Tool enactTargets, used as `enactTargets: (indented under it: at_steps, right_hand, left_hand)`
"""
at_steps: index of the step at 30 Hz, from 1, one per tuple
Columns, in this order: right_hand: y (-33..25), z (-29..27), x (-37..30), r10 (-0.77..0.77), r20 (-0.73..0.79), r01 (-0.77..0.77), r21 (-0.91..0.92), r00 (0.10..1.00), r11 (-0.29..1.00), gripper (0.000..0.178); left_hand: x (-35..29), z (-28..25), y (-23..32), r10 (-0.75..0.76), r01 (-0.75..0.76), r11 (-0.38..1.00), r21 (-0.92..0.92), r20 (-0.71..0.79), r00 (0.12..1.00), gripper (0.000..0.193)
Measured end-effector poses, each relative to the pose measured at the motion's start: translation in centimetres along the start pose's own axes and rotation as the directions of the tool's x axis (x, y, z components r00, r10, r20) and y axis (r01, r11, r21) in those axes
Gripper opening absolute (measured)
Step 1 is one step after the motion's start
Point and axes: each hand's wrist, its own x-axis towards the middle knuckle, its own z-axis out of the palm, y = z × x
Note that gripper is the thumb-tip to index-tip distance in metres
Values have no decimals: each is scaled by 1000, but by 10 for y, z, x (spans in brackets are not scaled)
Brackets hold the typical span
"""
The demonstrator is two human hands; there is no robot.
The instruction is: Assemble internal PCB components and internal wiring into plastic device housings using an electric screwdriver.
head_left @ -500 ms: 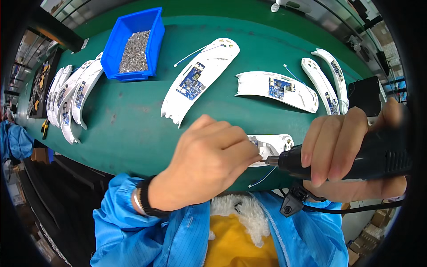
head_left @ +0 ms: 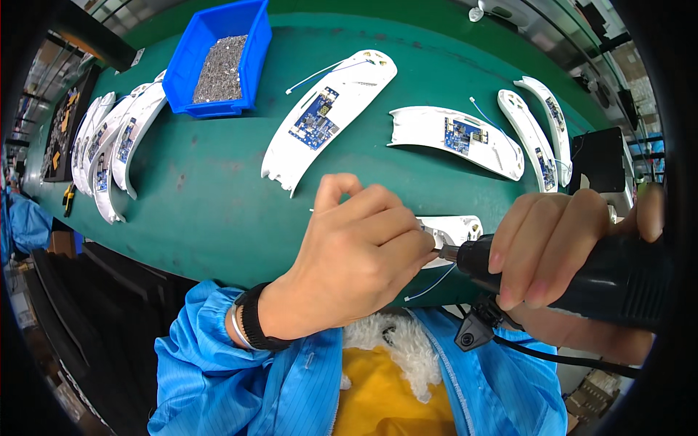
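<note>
My right hand (head_left: 545, 254) is wrapped round a black electric screwdriver (head_left: 618, 272), held nearly level with its metal tip pointing left. At that tip the fingers of my left hand (head_left: 356, 251) pinch together. Whatever lies between them is too small or hidden to make out. Just behind the tip, a curved white plastic shell (head_left: 454, 227) lies on the green bench, partly covered by my left hand. A thin cable (head_left: 429, 285) with a small white connector sticks out from its near side.
Two more white shells with blue circuit boards (head_left: 316, 120) (head_left: 459, 136) lie farther back. A blue bin (head_left: 254, 73) of small metal screws stands at the far left. Several shells (head_left: 109, 149) are stacked on the left, and two (head_left: 534, 145) stand at the right by a black box (head_left: 600, 160).
The view has shifted slightly. The screwdriver's handle end has dipped a little, and my left hand has moved slightly right, its fingers still at the tip.
</note>
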Motion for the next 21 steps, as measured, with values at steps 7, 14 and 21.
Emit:
enactTargets:
  at_steps: [7, 14, 21]
  right_hand:
    - [10, 0, -7, 11, -50, -12, -18, 999, 1000, 79]
    - [21, -7, -12, 33, -87, -37, -51, 996, 998, 85]
    - [25, -7, -11, 66, -85, -73, -77, 994, 994, 84]
  left_hand:
    - [1, -4, 12, -16, 9, 931, 364, 16, 1000, 22]
    - [-17, -13, 0, -199, 196, 976, 92, 25, 980, 22]
    - [-25, -2, -1, -192, 183, 971, 150, 48, 980, 24]
